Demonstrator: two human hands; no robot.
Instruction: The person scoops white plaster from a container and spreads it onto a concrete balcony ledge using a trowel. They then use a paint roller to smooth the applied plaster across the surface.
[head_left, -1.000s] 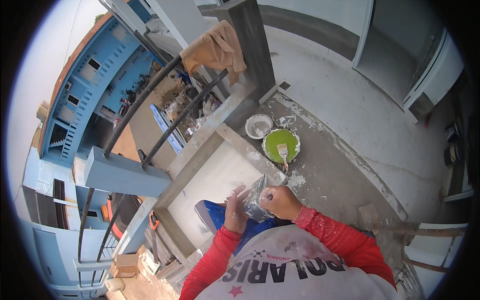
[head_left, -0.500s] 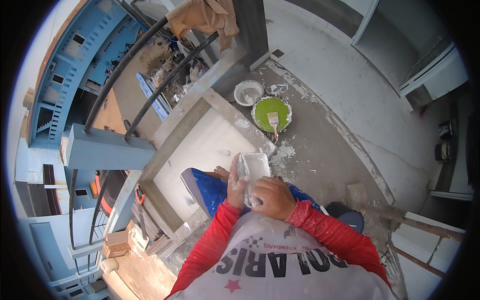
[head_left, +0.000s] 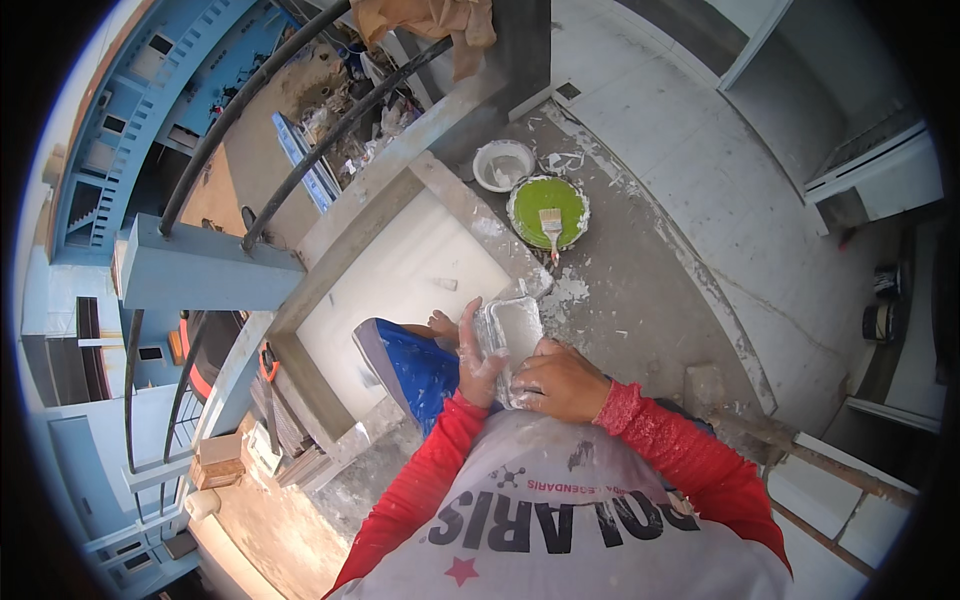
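In front of my chest I hold a small rectangular clear plastic container (head_left: 522, 328) smeared with white paste. My left hand (head_left: 476, 362) wraps its left side, thumb and fingers coated in white. My right hand (head_left: 565, 384) is closed at the container's lower right edge with the fingers curled. Whether a small tool sits under those fingers cannot be seen. Beyond the hands, a paintbrush (head_left: 551, 224) with pale bristles lies on a round green lid (head_left: 572, 203) edged with white paste. Next to it stands a white bowl (head_left: 481, 165) with white residue inside.
A concrete-rimmed recess (head_left: 293, 363) with a pale floor lies to the left, my bare foot (head_left: 441, 323) over it. Dark metal rails (head_left: 318, 150) cross the far left. A wooden bar (head_left: 850, 472) and a rough block (head_left: 705, 386) are at right. White flakes (head_left: 568, 298) litter the floor.
The view has shifted slightly. My right hand's fingers have moved a little at the container's lower edge. Both hands keep the container in about the same place.
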